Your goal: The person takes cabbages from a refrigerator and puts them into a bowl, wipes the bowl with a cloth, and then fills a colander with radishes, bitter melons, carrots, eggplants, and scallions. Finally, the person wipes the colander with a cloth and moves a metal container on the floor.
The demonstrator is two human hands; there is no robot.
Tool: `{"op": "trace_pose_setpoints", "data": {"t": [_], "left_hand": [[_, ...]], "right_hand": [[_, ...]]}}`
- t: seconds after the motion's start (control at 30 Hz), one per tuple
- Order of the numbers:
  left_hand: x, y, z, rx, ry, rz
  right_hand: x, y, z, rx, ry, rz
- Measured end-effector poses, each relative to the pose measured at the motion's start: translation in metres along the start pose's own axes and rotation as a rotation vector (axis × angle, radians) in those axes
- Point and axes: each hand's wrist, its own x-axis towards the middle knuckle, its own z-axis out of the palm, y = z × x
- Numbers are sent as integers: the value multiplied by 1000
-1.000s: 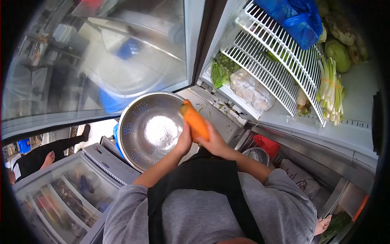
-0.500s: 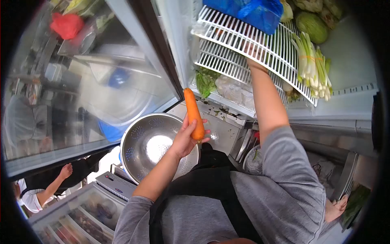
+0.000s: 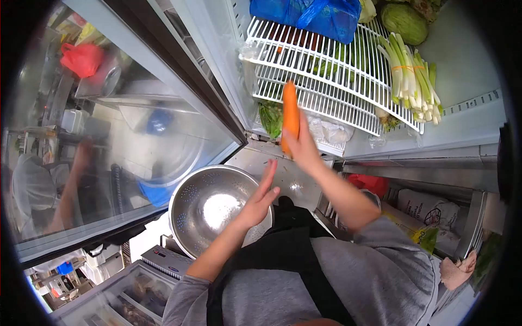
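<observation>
My right hand [image 3: 305,144] grips an orange carrot [image 3: 291,115], held upright in front of the lower fridge shelves. My left hand [image 3: 260,201] has its fingers stretched out and nothing in it. It is over the right side of a perforated steel colander [image 3: 204,187], whose visible inside holds nothing. Above the carrot is a white wire shelf [image 3: 321,51], bearing a blue plastic bag [image 3: 315,19] and a banded bunch of spring onions [image 3: 410,81]. Leafy greens [image 3: 270,118] lie lower, behind the carrot.
A glass fridge door [image 3: 157,125] stands swung out on the left. A round green vegetable [image 3: 405,24] sits at the back of the upper shelf. Lower right, a drawer [image 3: 470,223] holds bags. A lidded container unit [image 3: 128,293] stands lower left.
My right hand has come out from under the wire shelf and now holds a carrot. The left hand, which held a carrot, is now empty. Another person at lower left has left view.
</observation>
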Motion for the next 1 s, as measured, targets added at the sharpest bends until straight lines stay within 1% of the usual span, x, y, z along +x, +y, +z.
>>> {"op": "trace_pose_setpoints", "data": {"t": [0.03, 0.07, 0.1, 0.13, 0.17, 0.2, 0.27, 0.33, 0.37, 0.43, 0.47, 0.53, 0.57, 0.6, 0.67, 0.73, 0.77, 0.8, 0.83, 0.87, 0.9, 0.93, 0.97, 1.0], "left_hand": [[-11, -3, -1, 288, 91, -57], [-24, -8, -3, 575, 181, -116], [-41, -38, -17, 752, 310, -80], [-59, -50, -30, 958, 416, -121], [-77, -52, -42, 1165, 526, -252], [-105, -52, -56, 1308, 614, -285], [-165, -56, -75, 1428, 791, -416], [-233, -75, -83, 1430, 956, -627], [-257, -86, -80, 1429, 956, -659], [-298, -106, -68, 868, 1241, -503], [-309, -121, -63, 866, 1241, -516], [-318, -133, -44, -6, 1424, -576], [-320, -139, -38, -9, 1422, -585], [-308, -128, -30, -233, 1347, -669], [-307, -126, -26, -458, 1255, -741], [-316, -137, -29, -342, 1113, -785], [-305, -123, -24, -386, 1174, -775], [-310, -132, -24, -384, 1163, -765], [-324, -148, -23, -289, 1112, -681], [-323, -147, -23, -299, 1102, -649], [-321, -146, -22, -309, 1092, -618], [-320, -145, -21, -320, 1082, -587], [-312, -128, -21, -399, 1106, -629], [-301, -114, -20, -475, 1125, -675]], "right_hand": [[27, -5, -8, -169, 93, -98], [53, -47, -19, -125, 13, 89], [84, -57, -26, -158, -14, 164], [129, -27, -34, -226, -56, 304], [137, -57, -32, -184, -92, 219], [163, -52, -34, -266, -86, 121], [194, -32, -37, -476, -25, -30], [208, -22, -36, -678, 50, -134], [213, -21, -32, -760, 79, -166], [213, -22, -26, -880, 133, -192], [214, -22, -23, -923, 154, -205], [210, -21, -17, -992, 186, -225], [206, -21, -15, -1024, 207, -238], [199, -22, -12, -1052, 229, -248], [171, -19, -5, -1050, 277, -309], [110, 0, 6, -929, 276, -454], [72, 32, 14, -788, 234, -634], [19, 45, 16, -775, 118, -630], [-23, 93, 13, -752, -68, -490], [-71, 113, 7, -811, -193, -438], [-118, 132, 0, -802, -232, -321], [-165, 165, -4, -831, -244, -203], [-202, 173, -10, -786, -287, -118], [-230, 186, -18, -797, -428, 30]]}}
